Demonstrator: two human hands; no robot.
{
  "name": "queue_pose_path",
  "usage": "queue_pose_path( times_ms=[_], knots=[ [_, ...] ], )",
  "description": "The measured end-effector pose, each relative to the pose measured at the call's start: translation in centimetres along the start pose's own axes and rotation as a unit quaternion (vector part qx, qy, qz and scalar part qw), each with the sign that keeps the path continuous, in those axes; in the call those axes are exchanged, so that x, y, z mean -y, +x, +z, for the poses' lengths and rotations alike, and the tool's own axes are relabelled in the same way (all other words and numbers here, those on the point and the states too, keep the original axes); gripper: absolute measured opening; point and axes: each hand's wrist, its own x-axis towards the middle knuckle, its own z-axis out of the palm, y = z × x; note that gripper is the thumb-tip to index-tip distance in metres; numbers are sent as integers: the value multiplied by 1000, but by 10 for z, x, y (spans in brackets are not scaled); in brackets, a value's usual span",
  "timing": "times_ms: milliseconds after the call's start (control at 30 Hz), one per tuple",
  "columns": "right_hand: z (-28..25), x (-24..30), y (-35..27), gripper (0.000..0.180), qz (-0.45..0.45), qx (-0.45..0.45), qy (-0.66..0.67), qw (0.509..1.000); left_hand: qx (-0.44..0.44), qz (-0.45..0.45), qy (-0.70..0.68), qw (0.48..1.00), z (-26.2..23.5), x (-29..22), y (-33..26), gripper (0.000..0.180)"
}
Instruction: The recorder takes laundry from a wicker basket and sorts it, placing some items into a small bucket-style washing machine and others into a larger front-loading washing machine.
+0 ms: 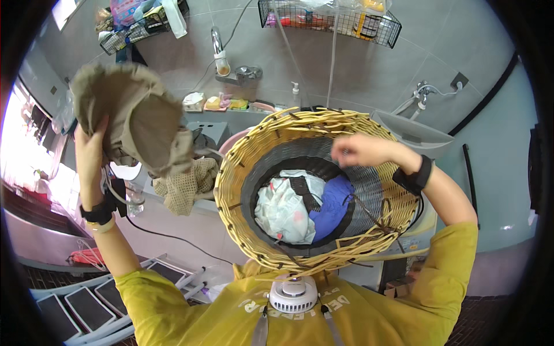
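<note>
A black wire shelf (pixel 329 20) hangs at twelve o'clock on the grey tiled wall. A white sink (pixel 412 132) sits at two o'clock. A folded white ladder (pixel 92 305) lies at seven o'clock.

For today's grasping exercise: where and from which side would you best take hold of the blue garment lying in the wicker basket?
Probably pinch the bunched upper fold of the blue garment, coming straight down through the open top of the wicker basket. The tall walls close off every side, and that fold lies uncovered beside the white garment.

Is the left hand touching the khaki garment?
Touching. The head view shows the left hand gripping the khaki garment, fingers pressed into the fabric, raised beside the wicker basket.
</note>
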Motion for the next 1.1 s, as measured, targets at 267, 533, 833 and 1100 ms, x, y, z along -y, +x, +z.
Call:
queue_pose_path(
  times_ms=[267, 533, 833, 1100],
  knots=[
    [145, -55, 96, 40, -46, 372, -129, 918, 225, 39, 393, 891, -23, 303, -111, 81],
    [213, -35, 94, 85, -90, 223, -219, 946, 240, 44, -17, 970, 125, -8, -156, 50],
    [21, 45, 35, 26, -38, -2, -1, 999, 248, 155, -61, 954, 136, -13, -188, 19],
    [-112, 62, -276, 46, 87, -662, 174, 724, 223, 130, -105, 960, 139, -21, -193, 15]
  ],
)
